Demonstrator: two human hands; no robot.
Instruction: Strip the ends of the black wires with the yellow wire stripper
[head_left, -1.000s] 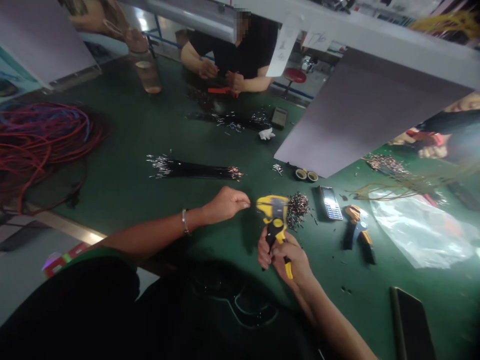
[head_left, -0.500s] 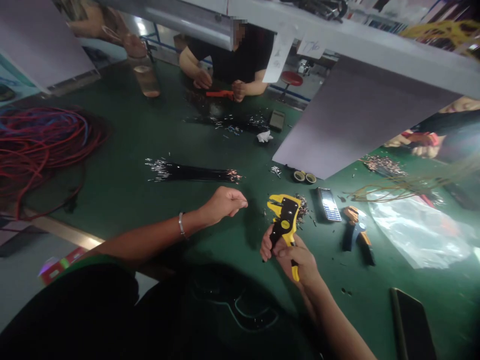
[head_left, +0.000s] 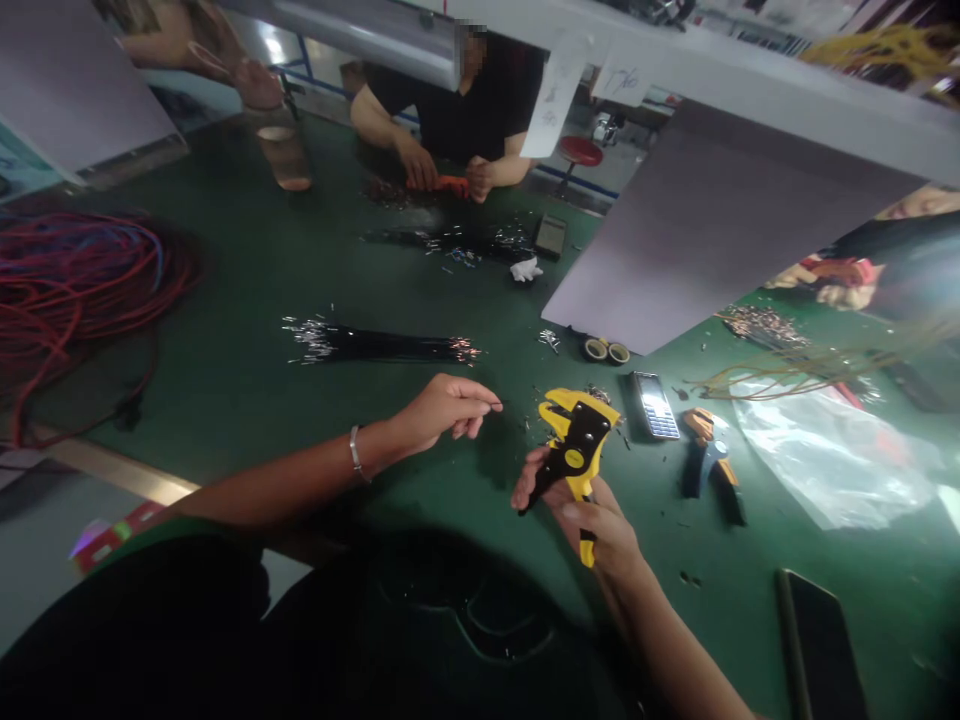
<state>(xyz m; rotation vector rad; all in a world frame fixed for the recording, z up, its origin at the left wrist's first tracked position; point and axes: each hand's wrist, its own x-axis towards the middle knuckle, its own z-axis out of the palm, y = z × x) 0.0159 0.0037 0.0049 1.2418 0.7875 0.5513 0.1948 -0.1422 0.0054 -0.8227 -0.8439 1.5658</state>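
Note:
My left hand [head_left: 448, 412] is closed in a pinch, with the short end of a thin black wire [head_left: 499, 403] showing past the fingertips. The rest of that wire is hidden by the hand. In my right hand [head_left: 592, 515] is a yellow-and-black wire stripper [head_left: 577, 445], its jaws parted and pointing up and to the left. A gap lies between the wire end and these jaws. Beyond my left hand rests a bundle of black wires [head_left: 382, 345], with silvery ends at the left and bare copper ends at the right.
Right of the stripper lie a keypad phone [head_left: 655, 405], a second stripping tool [head_left: 709, 460], a clear plastic bag [head_left: 832, 450] and a dark smartphone [head_left: 821, 645]. Tape rolls [head_left: 607, 351] sit by a grey divider [head_left: 720, 220]. Red wire coils [head_left: 82, 290] fill the left. A co-worker [head_left: 457, 120] sits opposite.
My left fingers have extended slightly to the right and the wire end shows more clearly. The stripper has tilted a little to the right, and its jaws look wider apart.

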